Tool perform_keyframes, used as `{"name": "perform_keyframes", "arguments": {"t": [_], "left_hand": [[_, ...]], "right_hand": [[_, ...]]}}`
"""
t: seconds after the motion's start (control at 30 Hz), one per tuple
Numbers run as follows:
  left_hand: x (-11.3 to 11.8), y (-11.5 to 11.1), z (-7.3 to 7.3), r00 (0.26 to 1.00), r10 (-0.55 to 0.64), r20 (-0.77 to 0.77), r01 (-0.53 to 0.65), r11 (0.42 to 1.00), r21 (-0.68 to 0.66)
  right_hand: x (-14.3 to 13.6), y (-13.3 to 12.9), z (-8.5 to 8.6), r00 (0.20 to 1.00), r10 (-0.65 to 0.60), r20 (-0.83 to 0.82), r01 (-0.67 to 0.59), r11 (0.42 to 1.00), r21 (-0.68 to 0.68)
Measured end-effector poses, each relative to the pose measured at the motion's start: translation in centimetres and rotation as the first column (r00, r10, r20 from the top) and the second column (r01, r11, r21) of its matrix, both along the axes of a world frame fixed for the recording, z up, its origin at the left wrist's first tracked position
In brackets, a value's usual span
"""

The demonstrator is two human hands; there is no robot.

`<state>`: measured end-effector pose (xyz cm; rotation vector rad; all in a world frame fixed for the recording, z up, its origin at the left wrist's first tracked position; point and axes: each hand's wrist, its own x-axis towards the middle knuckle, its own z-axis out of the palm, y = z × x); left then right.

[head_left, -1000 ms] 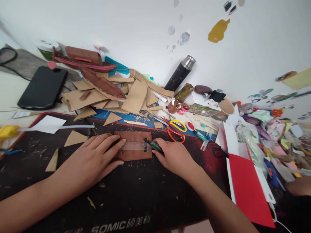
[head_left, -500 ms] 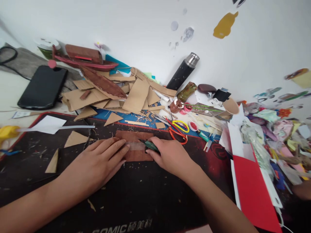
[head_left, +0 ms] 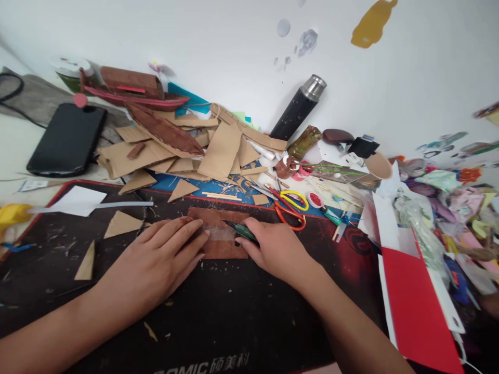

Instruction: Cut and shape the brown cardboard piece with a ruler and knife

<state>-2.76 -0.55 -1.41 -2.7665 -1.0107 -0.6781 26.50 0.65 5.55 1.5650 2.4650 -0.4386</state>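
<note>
A small brown-painted cardboard piece lies on the dark mat, with a clear strip, apparently a ruler, across its middle. My left hand rests flat over the left end of both, fingers stretched and pressing down. The fingers of my right hand are closed round a green craft knife. Its dark tip points left over the cardboard, just above the strip's upper edge. Whether the blade touches the surface I cannot tell.
Behind the cardboard lie scissors, cardboard scraps and a brown boat-shaped piece. A black flask leans against the wall. At left are a phone and a yellow glue gun; red card lies at right.
The view has shifted slightly, so the background sits a little differently. Both hands, the knife and the cardboard keep nearly the same positions relative to one another.
</note>
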Motion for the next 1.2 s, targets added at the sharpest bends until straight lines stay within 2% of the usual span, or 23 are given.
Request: {"name": "perform_keyframes", "arguments": {"t": [0.2, 0.43, 0.7, 0.87, 1.07, 1.2], "left_hand": [[-0.4, -0.5, -0.2, 1.000, -0.004, -0.028, 0.003, 1.000, -0.027], [-0.8, -0.8, 0.5, 0.993, -0.047, -0.112, 0.055, 0.996, 0.074], [-0.7, -0.8, -0.3, 0.999, 0.024, -0.037, -0.027, 0.997, -0.074], [-0.2, -0.8, -0.6, 0.997, 0.055, -0.046, -0.055, 0.999, 0.004], [-0.4, -0.5, -0.4, 1.000, 0.002, -0.023, -0.002, 1.000, -0.004], [-0.1, -0.4, 0.0, 0.999, -0.016, -0.052, 0.018, 0.998, 0.054]], "right_hand": [[0.2, -0.4, -0.2, 0.999, -0.023, -0.043, 0.023, 1.000, -0.011], [0.3, -1.1, -0.3, 0.990, -0.087, -0.106, 0.082, 0.995, -0.054], [0.4, -1.2, -0.1, 0.988, -0.103, -0.114, 0.095, 0.993, -0.067], [0.4, -1.1, -0.5, 0.992, -0.094, -0.088, 0.092, 0.995, -0.028], [-0.1, -1.0, -0.3, 0.993, -0.114, -0.040, 0.112, 0.993, -0.042], [-0.4, -1.1, 0.1, 0.991, -0.132, -0.029, 0.130, 0.990, -0.059]]}}
